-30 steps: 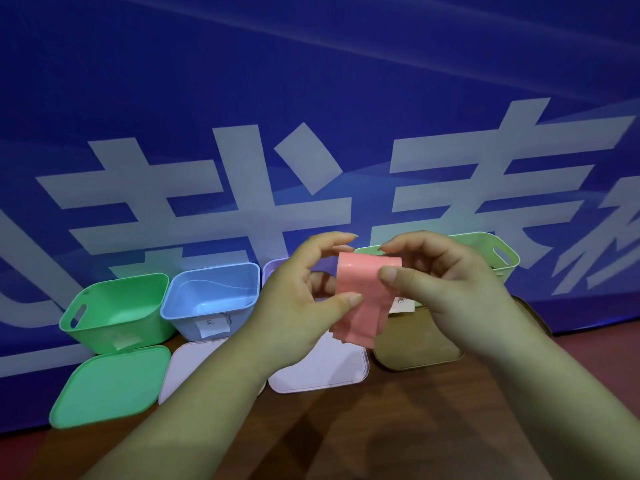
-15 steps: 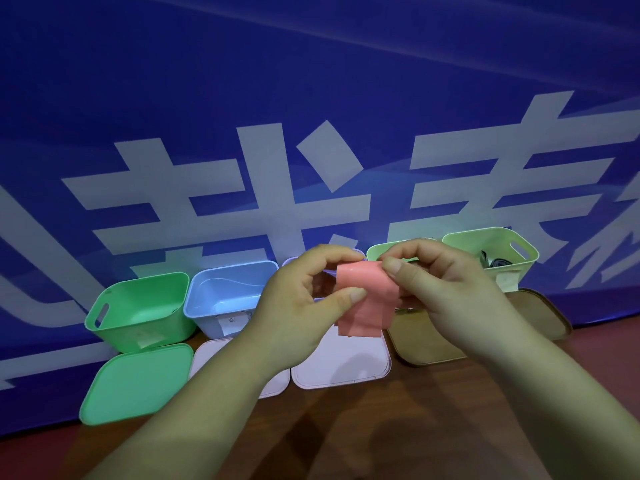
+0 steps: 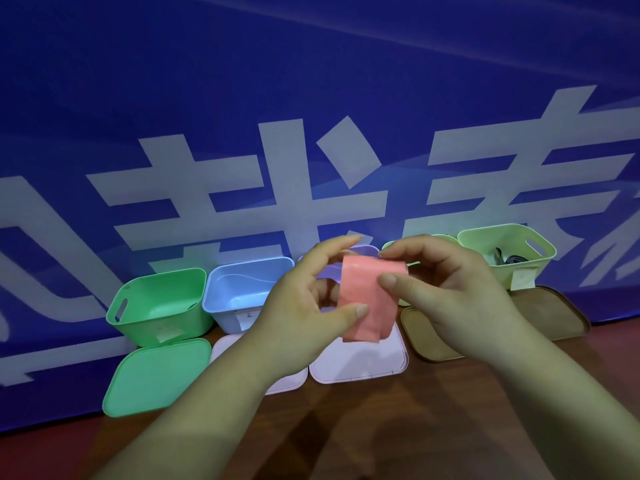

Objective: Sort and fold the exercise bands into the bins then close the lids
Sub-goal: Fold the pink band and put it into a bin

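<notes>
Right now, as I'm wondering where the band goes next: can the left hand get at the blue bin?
Probably yes. The blue bin stands open just left of the left hand, nothing between them, though that hand pinches the pink band.

Salmon-pink band. Green bin, light blue bin, yellow-green bin. Green lid, pale pink lid, tan lid. Backdrop blue with white characters. Tabletop brown.

A blue banner bearing large white characters is filling the view from nine to three o'clock; a brown wooden tabletop is spreading across six o'clock.
</notes>
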